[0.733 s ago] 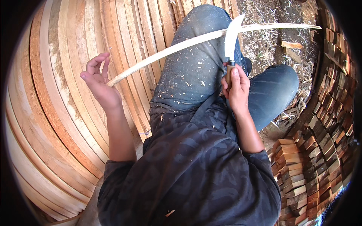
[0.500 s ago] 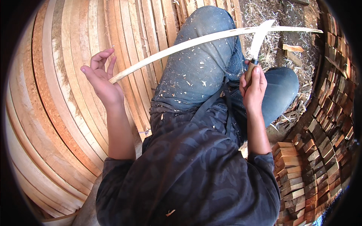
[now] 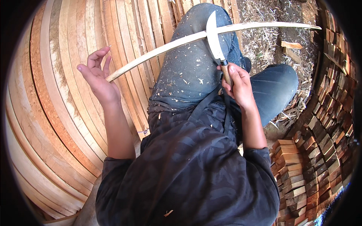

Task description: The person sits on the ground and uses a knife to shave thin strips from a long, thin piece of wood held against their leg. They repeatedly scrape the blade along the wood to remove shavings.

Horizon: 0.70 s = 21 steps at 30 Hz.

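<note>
A long pale wooden stick point(image 3: 166, 47) runs from my left hand across my raised thigh and out to the right. My left hand point(image 3: 100, 78) is palm up with its fingers spread and curled, and the stick's near end lies against the palm's inner edge. My right hand point(image 3: 238, 83) is wrapped round the wooden handle of a knife point(image 3: 214, 40) with a wide, curved blade and a dark collar. The blade points away from me and crosses the stick over my thigh, near the knee. Whether the edge bites into the wood, I cannot tell.
Long sawn boards point(image 3: 71, 86) lie side by side on the left. Stacked cut wood blocks point(image 3: 320, 158) fill the right side. Shavings point(image 3: 260, 41) cover the ground ahead, with an orange-brown wood offcut point(image 3: 292, 45) among them. My jeans point(image 3: 181, 77) carry scattered chips.
My right hand and the knife have moved left along the stick, from beyond the knee to over my thigh. My left hand and the stick have shifted only slightly.
</note>
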Motion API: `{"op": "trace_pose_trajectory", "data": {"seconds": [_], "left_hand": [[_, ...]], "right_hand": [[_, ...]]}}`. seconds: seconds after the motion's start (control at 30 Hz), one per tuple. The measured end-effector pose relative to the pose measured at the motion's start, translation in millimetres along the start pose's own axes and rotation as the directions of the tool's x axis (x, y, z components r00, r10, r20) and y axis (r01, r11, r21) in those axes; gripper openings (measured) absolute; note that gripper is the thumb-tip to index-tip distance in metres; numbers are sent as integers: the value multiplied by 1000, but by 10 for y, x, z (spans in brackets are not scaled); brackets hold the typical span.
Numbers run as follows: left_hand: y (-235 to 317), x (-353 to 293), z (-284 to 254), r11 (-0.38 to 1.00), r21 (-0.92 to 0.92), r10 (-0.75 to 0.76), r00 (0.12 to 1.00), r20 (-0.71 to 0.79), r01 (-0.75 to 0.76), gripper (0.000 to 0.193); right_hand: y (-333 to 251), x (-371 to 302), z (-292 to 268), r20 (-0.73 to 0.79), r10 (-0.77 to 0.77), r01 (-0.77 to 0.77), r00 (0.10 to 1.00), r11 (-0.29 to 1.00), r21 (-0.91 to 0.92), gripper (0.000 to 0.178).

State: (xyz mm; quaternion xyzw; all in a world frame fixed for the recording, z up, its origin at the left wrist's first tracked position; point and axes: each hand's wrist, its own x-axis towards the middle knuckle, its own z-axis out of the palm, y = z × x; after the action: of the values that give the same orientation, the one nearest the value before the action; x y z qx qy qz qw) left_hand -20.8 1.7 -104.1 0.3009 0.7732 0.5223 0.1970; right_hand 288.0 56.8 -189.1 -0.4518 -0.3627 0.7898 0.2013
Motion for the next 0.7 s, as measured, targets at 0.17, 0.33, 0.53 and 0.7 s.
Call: {"op": "trace_pose_trajectory", "data": {"seconds": [0.17, 0.33, 0.53, 0.7], "left_hand": [[23, 23, 29, 999, -26, -40, 999, 8, 40, 71], [6, 31, 18, 999, -14, -38, 999, 6, 38, 71], [-1, 42, 12, 999, -29, -43, 999, 7, 43, 71], [22, 33, 36, 999, -30, -18, 1000, 15, 19, 71]], "right_hand": [[201, 30, 118, 69, -22, -4, 997, 932, 361, 42], [76, 33, 61, 24, -83, 47, 996, 747, 663, 46], [17, 1, 126, -95, -86, 85, 992, 996, -9, 36], [41, 49, 132, -80, -167, 154, 983, 976, -154, 36]]}}
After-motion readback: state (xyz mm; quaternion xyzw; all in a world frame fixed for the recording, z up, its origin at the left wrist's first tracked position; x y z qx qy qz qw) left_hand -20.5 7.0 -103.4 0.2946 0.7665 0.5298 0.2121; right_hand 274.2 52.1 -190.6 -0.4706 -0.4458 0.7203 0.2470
